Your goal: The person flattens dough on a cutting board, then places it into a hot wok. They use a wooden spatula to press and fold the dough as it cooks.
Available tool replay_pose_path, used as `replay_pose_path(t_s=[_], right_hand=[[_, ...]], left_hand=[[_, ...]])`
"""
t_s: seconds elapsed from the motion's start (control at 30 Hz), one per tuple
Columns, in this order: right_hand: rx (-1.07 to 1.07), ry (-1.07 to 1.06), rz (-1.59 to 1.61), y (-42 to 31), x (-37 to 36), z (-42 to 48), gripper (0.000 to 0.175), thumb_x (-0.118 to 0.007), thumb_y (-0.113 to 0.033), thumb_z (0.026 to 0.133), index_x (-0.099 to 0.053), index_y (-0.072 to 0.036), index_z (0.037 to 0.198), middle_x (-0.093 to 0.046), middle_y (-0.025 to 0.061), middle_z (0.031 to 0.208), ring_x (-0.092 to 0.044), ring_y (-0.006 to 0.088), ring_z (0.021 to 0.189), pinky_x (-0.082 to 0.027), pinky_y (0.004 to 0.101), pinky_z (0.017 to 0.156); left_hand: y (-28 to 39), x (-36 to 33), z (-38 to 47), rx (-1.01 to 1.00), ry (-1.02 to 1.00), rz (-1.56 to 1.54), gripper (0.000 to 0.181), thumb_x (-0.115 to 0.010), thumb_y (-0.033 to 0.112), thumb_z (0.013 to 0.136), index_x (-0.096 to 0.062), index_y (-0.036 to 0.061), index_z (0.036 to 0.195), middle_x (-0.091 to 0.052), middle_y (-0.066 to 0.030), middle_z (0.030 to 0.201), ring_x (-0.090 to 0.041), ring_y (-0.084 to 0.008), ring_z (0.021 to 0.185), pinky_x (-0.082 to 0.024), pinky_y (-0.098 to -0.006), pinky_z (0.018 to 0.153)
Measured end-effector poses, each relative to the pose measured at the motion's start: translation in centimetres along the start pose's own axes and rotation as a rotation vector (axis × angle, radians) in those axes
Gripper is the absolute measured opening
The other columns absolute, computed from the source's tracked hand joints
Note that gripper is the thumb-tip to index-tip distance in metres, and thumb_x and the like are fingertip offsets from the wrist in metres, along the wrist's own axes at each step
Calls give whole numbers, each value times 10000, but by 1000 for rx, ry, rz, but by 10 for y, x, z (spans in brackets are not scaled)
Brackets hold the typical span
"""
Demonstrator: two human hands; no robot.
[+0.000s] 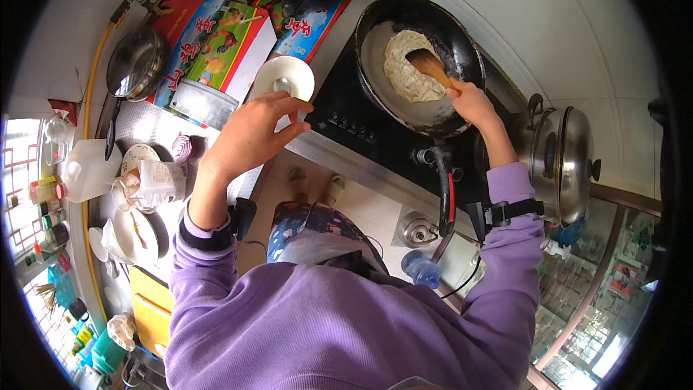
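Observation:
My right hand [472, 103] grips the handle of a wooden spatula [427, 63]. The spatula's blade rests on a pale, speckled flatbread-like pancake [407, 80] in a black wok [457, 38]. This wok sits on a black glass cooktop [346, 100], its red-and-black handle pointing toward me. To the left, my left hand [252, 132] is over the near side of a white bowl [303, 73], thumb and fingers apart, nothing visible between them. A metal spoon-like piece [282, 85] shows inside the bowl; the rest of it is hidden by my hand.
Beside the bowl, a cleaver [203, 103] lies by a printed cardboard sheet [216, 49]. A lidded pan [138, 62] and a cut red onion [182, 148] are farther left. A large steel pot [552, 165] stands right of the wok. A kettle [418, 229] is on the floor.

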State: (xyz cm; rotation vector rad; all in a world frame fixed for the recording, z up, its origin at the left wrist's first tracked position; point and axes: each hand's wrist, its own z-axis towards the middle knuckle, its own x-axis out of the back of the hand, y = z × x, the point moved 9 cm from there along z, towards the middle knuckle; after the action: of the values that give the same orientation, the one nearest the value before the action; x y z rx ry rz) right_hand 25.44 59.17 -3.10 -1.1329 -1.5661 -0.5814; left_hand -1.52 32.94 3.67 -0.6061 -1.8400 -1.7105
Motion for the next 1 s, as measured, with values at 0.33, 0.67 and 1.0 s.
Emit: replay_pose_path(t_s=[0.33,0.67,1.0], right_hand=[[-44,-89,-38,-7,10,-39,388,-522,-264,876,-528,-119,1236,-612,207,1033,-594,343,977,-460,392,824],[-129,-215,-50,-2,17,-67,372,-520,-245,870,-543,-134,1224,-617,189,1038,-590,337,973,-461,382,829],[-190,-296,-174,3,32,-83,378,-562,-235,843,-561,-118,1202,-607,189,1071,-587,338,990,-460,378,839]], left_hand=[[8,-5,2,-27,-28,-11,241,-618,217,825,-633,97,1033,-619,-94,872,-597,-292,858,-475,-374,772],[11,-7,1,-83,-3,6,263,-633,110,798,-635,114,1060,-614,-72,863,-572,-210,748,-469,-319,677],[12,-9,-1,-36,-21,2,239,-625,215,823,-632,96,1031,-624,-100,890,-605,-293,841,-481,-375,765]])
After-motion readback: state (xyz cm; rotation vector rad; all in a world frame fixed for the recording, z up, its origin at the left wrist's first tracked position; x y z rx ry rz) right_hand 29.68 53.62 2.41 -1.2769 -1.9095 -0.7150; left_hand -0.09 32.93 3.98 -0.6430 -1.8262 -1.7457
